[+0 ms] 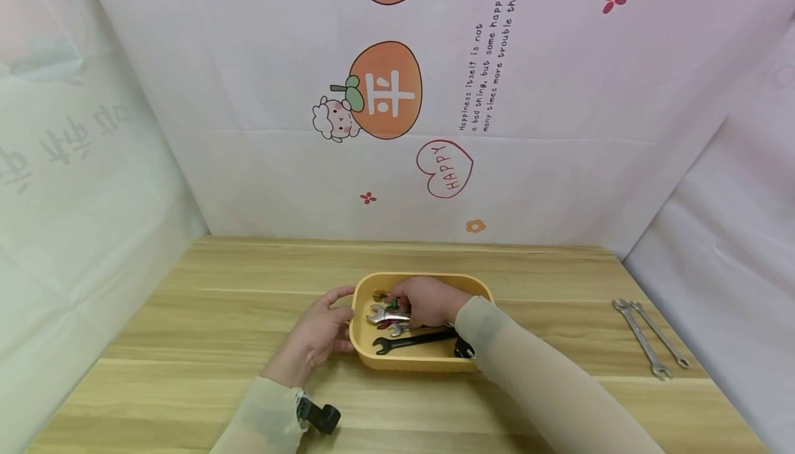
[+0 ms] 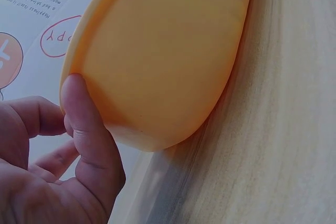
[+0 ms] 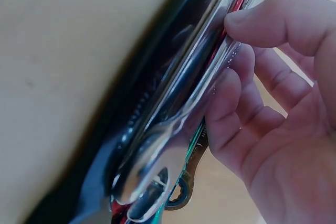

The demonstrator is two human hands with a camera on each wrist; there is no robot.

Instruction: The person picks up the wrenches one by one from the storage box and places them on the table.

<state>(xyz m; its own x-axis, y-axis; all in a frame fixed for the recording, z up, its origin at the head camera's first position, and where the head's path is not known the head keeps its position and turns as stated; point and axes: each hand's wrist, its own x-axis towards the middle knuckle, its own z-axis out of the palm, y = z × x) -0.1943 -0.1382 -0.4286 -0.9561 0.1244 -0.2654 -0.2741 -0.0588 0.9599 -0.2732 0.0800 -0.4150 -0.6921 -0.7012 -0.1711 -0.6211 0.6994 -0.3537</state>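
Where the right hand dips into the tub, notes run from the fingers outward.

Right hand (image 1: 425, 300): inside the yellow tub (image 1: 422, 361), fingers curled round a chrome open-end wrench (image 1: 386, 314); the wrist view shows thumb on top and fingertips (image 3: 231, 90) underneath, a pinch grip on the shank.

Chrome open-end wrench: lies in the tub's left half, long axis roughly left-right, open jaw end toward the left hand, shank running back under the right palm. Other chrome pieces are bunched against it; how many, cannot tell.

Black wrench (image 1: 410, 340): on the tub floor, just nearer the person than the gripped one, roughly parallel, untouched.

Left hand (image 1: 319, 333): outside the tub, thumb (image 2: 86, 124) pressed on the left wall, other fingers loosely bent and gripping nothing; it steadies, no more.

Nearer hand: right, already on the wrench; the left is parted from it by the tub wall.

Wooden table (image 1: 217, 302): bears the tub.

Two loose wrenches (image 1: 649, 337): side by side on the table, well apart to the right.
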